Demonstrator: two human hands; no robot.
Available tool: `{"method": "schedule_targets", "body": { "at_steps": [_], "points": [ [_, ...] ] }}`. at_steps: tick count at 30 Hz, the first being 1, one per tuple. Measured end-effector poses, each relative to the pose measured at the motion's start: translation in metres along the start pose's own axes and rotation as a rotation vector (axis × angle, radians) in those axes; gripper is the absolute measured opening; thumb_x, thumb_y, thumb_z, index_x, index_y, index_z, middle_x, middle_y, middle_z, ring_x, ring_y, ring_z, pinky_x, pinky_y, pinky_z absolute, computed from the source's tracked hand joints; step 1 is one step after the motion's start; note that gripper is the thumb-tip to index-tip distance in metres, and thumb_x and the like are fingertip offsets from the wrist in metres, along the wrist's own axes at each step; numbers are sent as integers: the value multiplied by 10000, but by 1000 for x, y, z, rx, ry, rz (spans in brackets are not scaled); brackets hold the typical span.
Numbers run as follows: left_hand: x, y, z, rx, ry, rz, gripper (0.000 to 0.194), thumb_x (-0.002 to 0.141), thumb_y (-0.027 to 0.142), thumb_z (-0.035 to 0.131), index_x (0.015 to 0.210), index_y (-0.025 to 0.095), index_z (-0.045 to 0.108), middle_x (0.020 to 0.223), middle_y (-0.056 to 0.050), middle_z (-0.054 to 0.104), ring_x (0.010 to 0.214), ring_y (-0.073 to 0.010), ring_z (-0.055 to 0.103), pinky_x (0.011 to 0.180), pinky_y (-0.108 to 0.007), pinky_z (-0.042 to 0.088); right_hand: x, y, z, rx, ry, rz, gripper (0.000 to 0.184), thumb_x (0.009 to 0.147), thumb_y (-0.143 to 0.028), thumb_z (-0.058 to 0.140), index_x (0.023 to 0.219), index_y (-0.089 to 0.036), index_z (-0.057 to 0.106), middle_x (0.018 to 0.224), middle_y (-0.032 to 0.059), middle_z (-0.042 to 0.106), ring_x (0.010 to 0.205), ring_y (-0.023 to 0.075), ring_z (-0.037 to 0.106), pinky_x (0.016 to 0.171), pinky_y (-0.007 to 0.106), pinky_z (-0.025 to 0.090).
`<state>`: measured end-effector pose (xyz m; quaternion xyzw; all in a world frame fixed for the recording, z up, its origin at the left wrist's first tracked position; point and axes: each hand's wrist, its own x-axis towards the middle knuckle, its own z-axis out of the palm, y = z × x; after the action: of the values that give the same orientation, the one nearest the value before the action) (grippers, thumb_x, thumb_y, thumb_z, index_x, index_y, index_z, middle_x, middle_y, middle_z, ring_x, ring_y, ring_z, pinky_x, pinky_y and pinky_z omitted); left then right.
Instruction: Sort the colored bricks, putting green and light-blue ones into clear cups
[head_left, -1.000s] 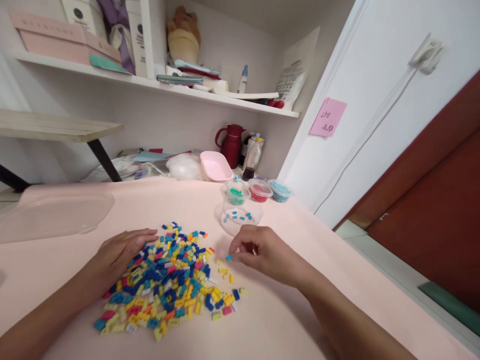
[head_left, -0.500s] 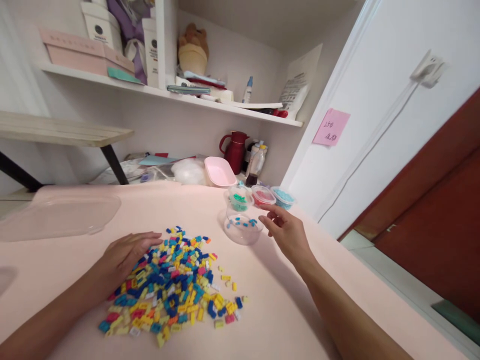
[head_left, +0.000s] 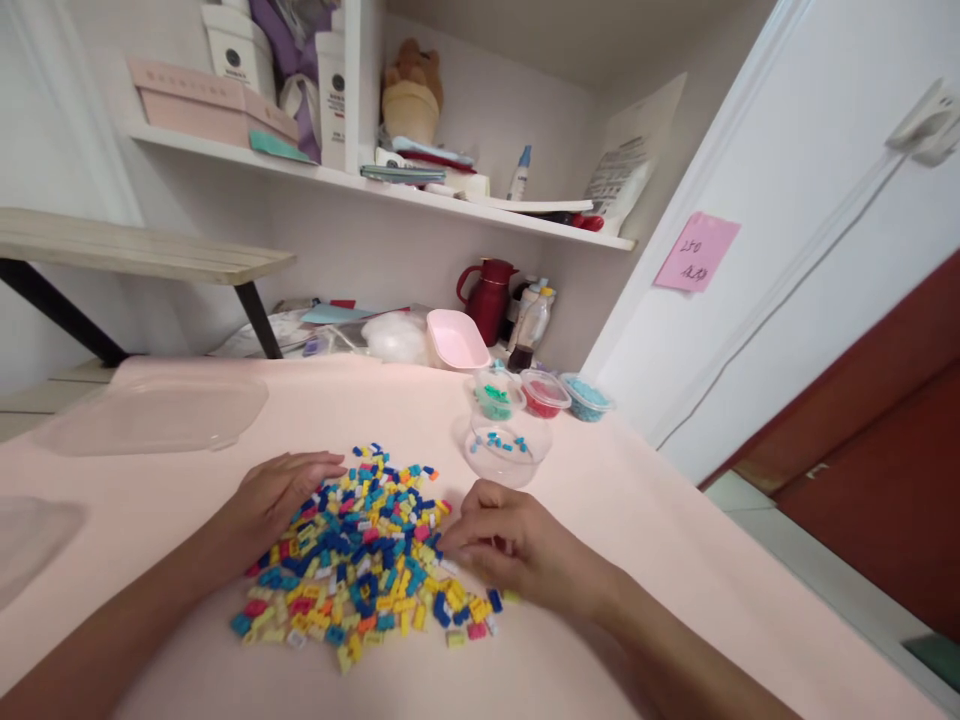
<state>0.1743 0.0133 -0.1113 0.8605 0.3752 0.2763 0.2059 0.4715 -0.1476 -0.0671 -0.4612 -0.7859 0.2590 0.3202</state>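
Note:
A heap of small toy building bricks (head_left: 367, 560) in blue, yellow, teal, red and white lies on the pink table cover. My left hand (head_left: 289, 490) rests along the heap's left edge, its fingers stretched out and holding nothing visible. At the right side of the heap, my right hand (head_left: 499, 540) is bent down with thumb and fingertips drawn close together among the bricks. Whether a brick is between those fingertips is hidden. Behind it stands a clear round bowl (head_left: 504, 470) with several blue-teal bricks inside.
Clear tubs of green bricks (head_left: 495, 400), red bricks (head_left: 545, 395) and light blue bricks (head_left: 587, 398) stand beyond the bowl. A pink basin (head_left: 457, 340) and a red jug (head_left: 489, 300) are at the back. A clear lid (head_left: 157, 415) lies at the left.
My right hand has moved from beside the clear bowl down and left to the heap, its fingers curling in. My left hand stays at the heap. The view has shifted slightly.

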Motion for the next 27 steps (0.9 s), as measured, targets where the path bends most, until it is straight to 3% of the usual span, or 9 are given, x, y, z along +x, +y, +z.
{"method": "schedule_targets", "body": {
  "at_steps": [4, 7, 13, 17, 20, 23, 27],
  "points": [
    [0, 6, -1, -33, 29, 6, 517, 927, 600, 318, 1048, 347, 751, 1241, 53, 707, 1206, -204, 605, 1114, -341, 389, -4, -2, -4, 123, -152, 29, 242, 844, -280, 732, 1084, -258, 757, 1015, 46, 566, 827, 124, 583, 679, 203, 503],
    [1, 6, -1, -38, 8, 9, 520, 919, 621, 320, 1050, 359, 749, 1248, 53, 703, 1202, -207, 607, 1117, -349, 386, -5, -3, -3, 85, -247, 57, 295, 800, -287, 775, 1092, -265, 737, 1091, 36, 563, 759, 96, 585, 668, 195, 507],
    [2, 1, -1, -21, 4, 31, 547, 917, 628, 318, 1052, 330, 755, 1240, 39, 708, 1190, -202, 620, 1094, -321, 417, -1, -3, -6, -141, -115, 34, 286, 808, -41, 638, 1014, -225, 714, 1016, 30, 602, 769, 102, 590, 707, 202, 493],
    [2, 5, -3, 12, -11, 18, 560, 922, 623, 296, 1053, 328, 754, 1236, 43, 711, 1200, -195, 618, 1090, -311, 424, -1, -4, -7, -122, -71, 17, 265, 859, -87, 593, 1054, -224, 710, 1028, 48, 575, 765, 109, 584, 673, 212, 500],
    [3, 11, -6, 37, -30, 2, 591, 920, 620, 274, 1054, 305, 756, 1232, 29, 713, 1196, -198, 621, 1088, -321, 429, -1, -6, 0, -198, -59, -89, 380, 890, -123, 565, 1225, -275, 659, 1194, 78, 549, 1008, 170, 588, 866, 291, 502],
    [3, 15, -7, 57, -47, -2, 597, 924, 601, 259, 1050, 296, 757, 1231, 25, 714, 1182, -199, 629, 1085, -332, 433, 1, -5, 8, -357, -83, -187, 469, 892, -135, 568, 1327, -309, 585, 1341, 83, 517, 1201, 224, 520, 1009, 384, 422],
    [2, 14, -7, 67, -49, 6, 583, 928, 588, 259, 1070, 307, 750, 1249, 31, 704, 1201, -195, 614, 1102, -336, 414, 3, -5, 7, -402, -133, -168, 281, 925, -183, 569, 1184, -261, 645, 1238, 75, 619, 1129, 205, 572, 977, 371, 409]
  ]
}}
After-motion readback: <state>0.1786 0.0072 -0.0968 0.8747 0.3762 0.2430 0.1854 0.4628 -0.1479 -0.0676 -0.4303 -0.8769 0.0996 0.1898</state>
